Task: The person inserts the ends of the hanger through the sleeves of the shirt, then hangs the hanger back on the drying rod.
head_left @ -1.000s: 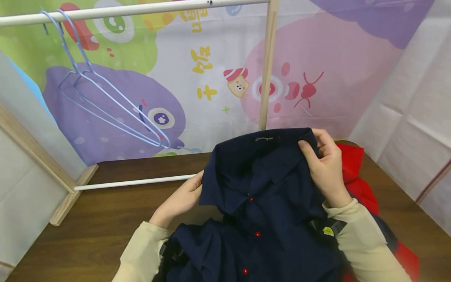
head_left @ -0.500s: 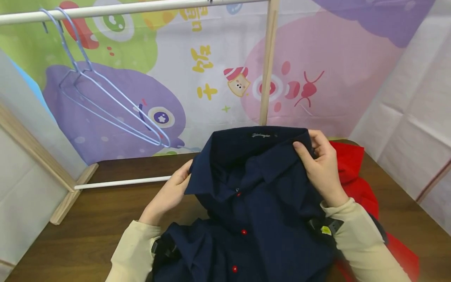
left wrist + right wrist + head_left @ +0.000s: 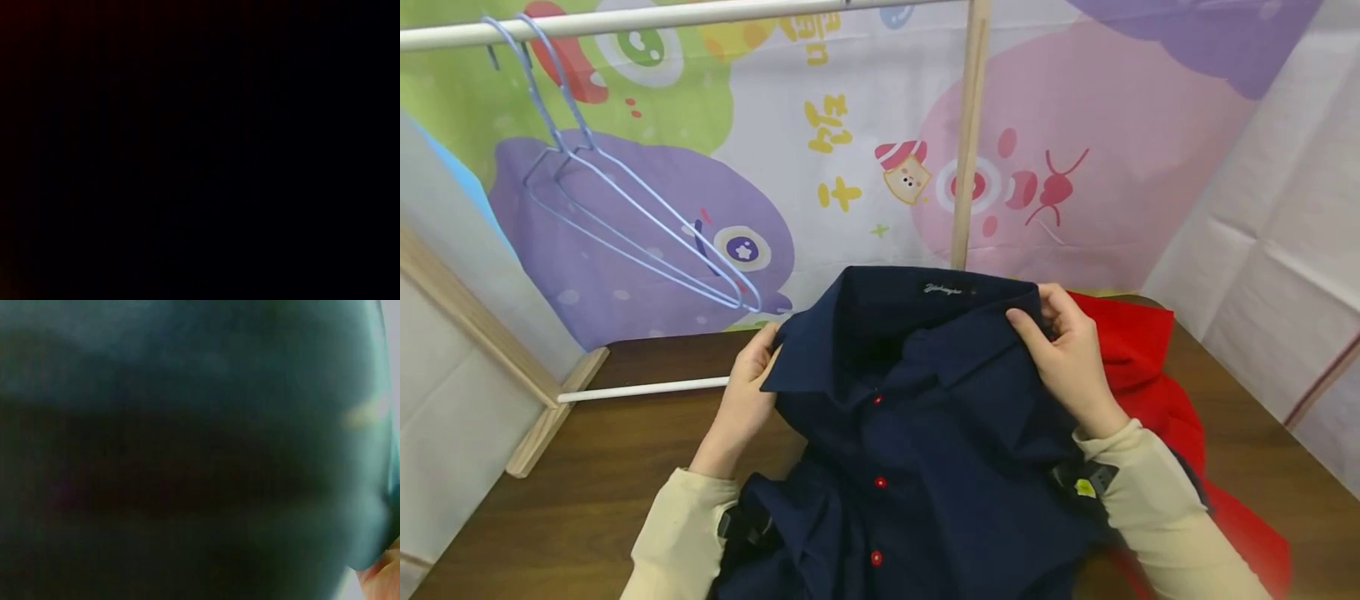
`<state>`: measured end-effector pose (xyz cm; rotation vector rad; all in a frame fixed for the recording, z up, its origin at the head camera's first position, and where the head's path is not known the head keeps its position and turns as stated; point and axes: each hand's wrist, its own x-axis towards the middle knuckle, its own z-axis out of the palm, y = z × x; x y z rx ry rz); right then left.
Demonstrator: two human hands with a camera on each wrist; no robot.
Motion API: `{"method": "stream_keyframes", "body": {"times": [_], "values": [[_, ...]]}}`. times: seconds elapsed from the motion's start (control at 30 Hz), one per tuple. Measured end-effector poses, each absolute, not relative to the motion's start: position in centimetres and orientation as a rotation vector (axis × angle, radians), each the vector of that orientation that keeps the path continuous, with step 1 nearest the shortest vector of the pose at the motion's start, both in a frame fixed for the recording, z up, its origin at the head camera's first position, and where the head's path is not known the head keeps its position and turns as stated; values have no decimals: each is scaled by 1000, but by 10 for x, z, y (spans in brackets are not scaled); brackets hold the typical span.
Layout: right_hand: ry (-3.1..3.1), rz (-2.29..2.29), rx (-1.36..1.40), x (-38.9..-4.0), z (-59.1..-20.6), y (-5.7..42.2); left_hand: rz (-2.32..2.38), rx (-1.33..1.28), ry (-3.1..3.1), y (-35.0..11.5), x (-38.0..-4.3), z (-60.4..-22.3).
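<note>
A navy collared shirt [image 3: 955, 450] with red buttons is held up by its collar in the head view, the label inside the neck showing. My left hand [image 3: 747, 392] grips the collar's left side, its fingertips partly hidden by the cloth. On the other side, my right hand [image 3: 1067, 354] pinches the collar between thumb and fingers, thumb in front. Dark cloth covers the left wrist view entirely. Blurred navy fabric [image 3: 187, 362] fills most of the right wrist view, with a bit of the hand [image 3: 381, 578] at the lower right corner.
Two pale blue hangers [image 3: 647, 225] hang from the white rail [image 3: 700, 14] of a wooden-framed rack at the left. A red garment [image 3: 1150, 392] lies on the brown table [image 3: 572, 500] to the right, behind my right arm. A printed cartoon cloth forms the backdrop.
My left hand has moved left and up with its side of the collar, spreading the neck wider. My right hand has shifted slightly left, and more of the red garment shows.
</note>
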<state>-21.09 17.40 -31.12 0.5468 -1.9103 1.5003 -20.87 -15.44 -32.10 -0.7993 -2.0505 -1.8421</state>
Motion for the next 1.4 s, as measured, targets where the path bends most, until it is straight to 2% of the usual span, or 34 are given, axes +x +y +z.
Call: {"method": "stream_keyframes", "body": {"times": [0.27,0.5,0.63,0.87,1.07,1.4], "values": [[-2025,1356,578,-214,-319,165,-1895,-598,-1873,-158,-205,-316],[-2101,1300,588,-214,-323,164,-1824,-550,-2069,-160,-207,-316],[-2150,1280,593,-214,-322,166,-1683,-642,-2198,-160,-208,-318],[-2195,1310,566,-214,-323,167,-1730,-1024,-2234,-157,-206,-320],[-2193,1402,610,-212,-322,165,-1713,-987,-2281,-151,-206,-324],[-2150,1470,837,-205,-318,161,-1765,-953,-2321,-142,-201,-328]]}}
